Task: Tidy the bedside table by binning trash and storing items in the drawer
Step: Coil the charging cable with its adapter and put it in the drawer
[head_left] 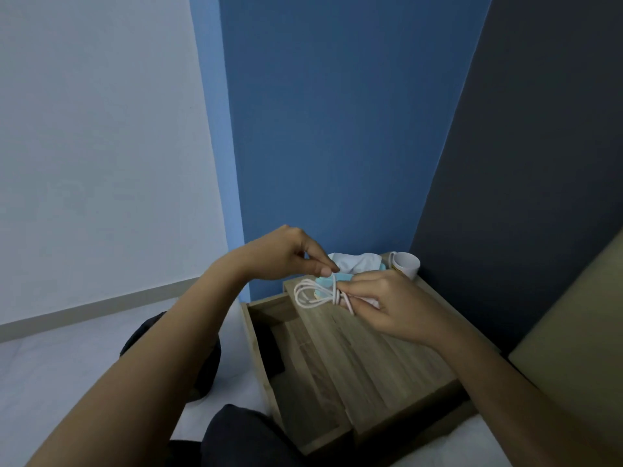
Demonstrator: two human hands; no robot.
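Note:
A white cable [312, 293] is coiled into loops above the far end of the wooden bedside table [381, 358]. My right hand [387, 306] grips the bundle where the loops meet. My left hand [290, 252] pinches a strand of the cable at the top of the coil with thumb and forefinger. The table's drawer [266, 335] stands pulled out to the left, its inside dark and mostly hidden. Behind my hands, a light blue tissue box [328, 281] with white tissue [354, 261] sticking out is partly covered.
A white mug [406, 264] stands at the table's back right corner against the dark wall. A blue wall rises behind the table. My knees in dark trousers are at the bottom left on a white floor. A beige panel fills the right edge.

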